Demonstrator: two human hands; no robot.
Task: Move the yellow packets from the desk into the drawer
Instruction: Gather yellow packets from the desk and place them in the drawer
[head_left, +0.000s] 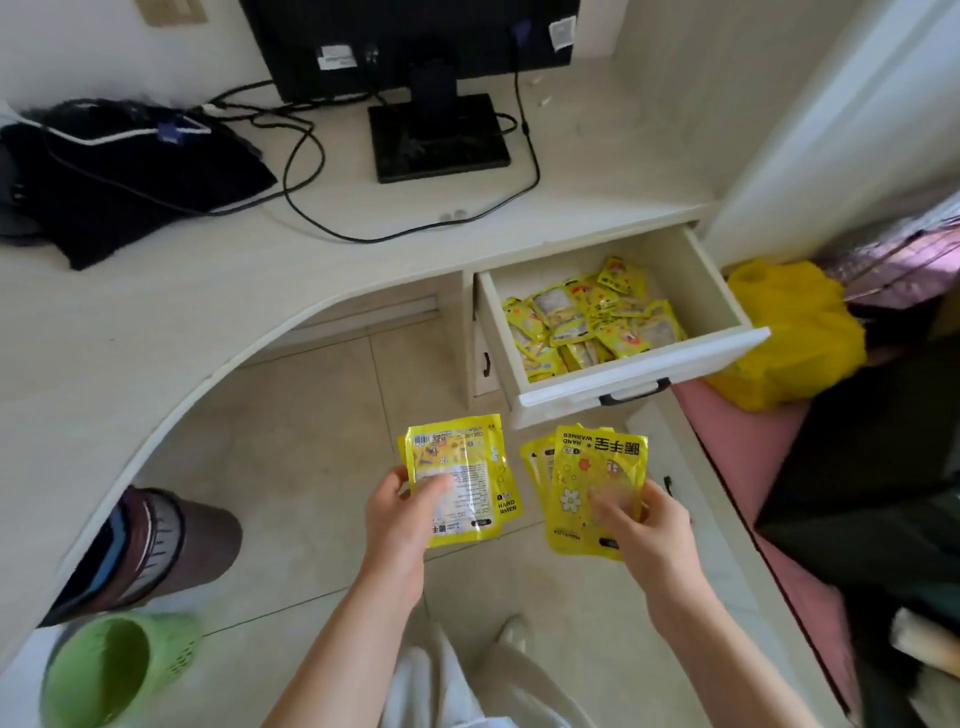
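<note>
My left hand (395, 512) grips a small stack of yellow hand-warmer packets (462, 467), thumb across the front, held above the floor. My right hand (641, 519) grips a second stack of yellow packets (592, 467), fanned slightly, printed side up. Both stacks hover just in front of and below the open white drawer (644, 364). Inside the drawer lies a loose pile of several more yellow packets (587, 317). No packets show on the white desk (156, 291).
A black monitor (415, 47) with cables and a dark bag (130, 171) stand on the desk. A green bin (104, 670) and a brown bin (161, 545) sit under the desk at left. A yellow plastic bag (795, 332) lies right of the drawer.
</note>
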